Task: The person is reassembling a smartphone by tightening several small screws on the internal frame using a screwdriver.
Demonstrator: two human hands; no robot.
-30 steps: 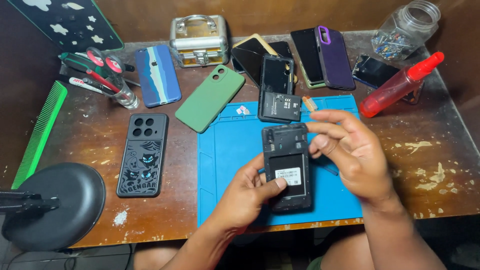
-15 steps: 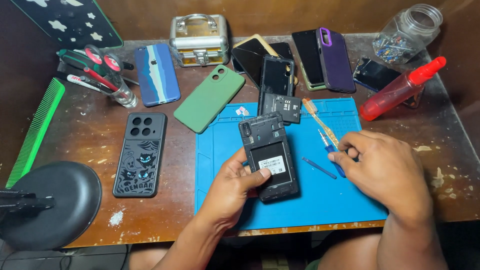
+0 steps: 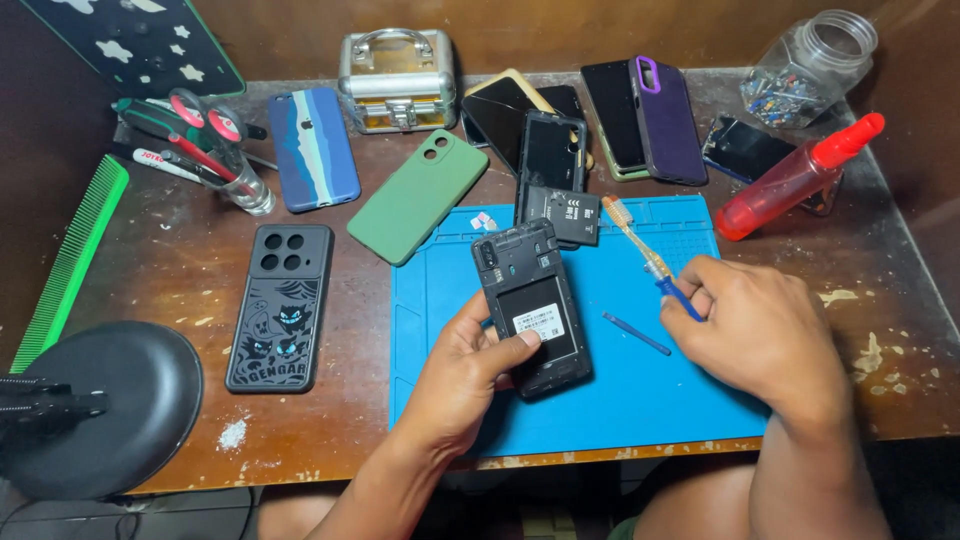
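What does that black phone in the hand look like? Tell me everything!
The phone is black with its back cover off, so the plastic inner frame and an empty battery bay with a white sticker show. It lies back-up, tilted a little, above the blue mat. The left hand holds it from below, thumb on the sticker. The right hand is apart from it.

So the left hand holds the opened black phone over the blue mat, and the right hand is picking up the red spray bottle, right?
Not quite. In the head view the right hand grips a toothbrush with a blue handle; the red spray bottle lies untouched. The left hand does hold the opened black phone over the blue mat.
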